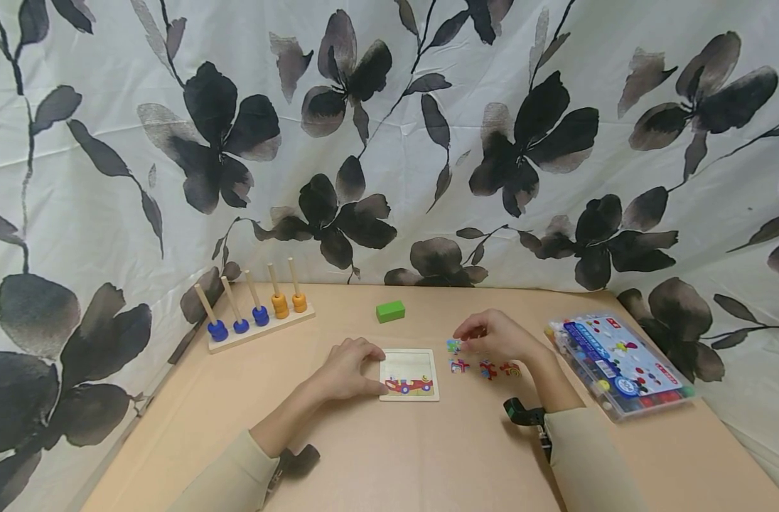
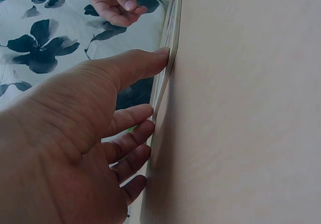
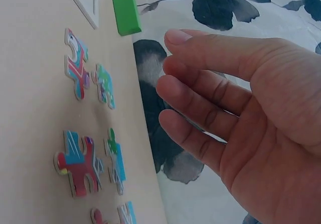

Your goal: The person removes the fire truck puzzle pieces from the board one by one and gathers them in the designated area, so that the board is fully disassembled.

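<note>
A small jigsaw board (image 1: 409,361) with a pale wooden rim lies on the table, a red car picture along its lower part. My left hand (image 1: 346,370) rests at its left side, thumb on the rim and fingertips along the edge. In the left wrist view, the fairly straight thumb (image 2: 145,66) touches that rim. My right hand (image 1: 495,338) hovers over loose jigsaw pieces, fingers bent loosely with nothing between them. Beneath it lie a green-and-blue piece (image 1: 453,345) and several red ones, including a red-and-blue piece (image 3: 78,166).
A green block (image 1: 390,311) lies behind the board. At the back left stands a wooden peg rack (image 1: 261,330) with blue and orange rings. On the right is a clear plastic case (image 1: 620,363) of colourful parts. A floral cloth (image 1: 428,142) hangs behind the table.
</note>
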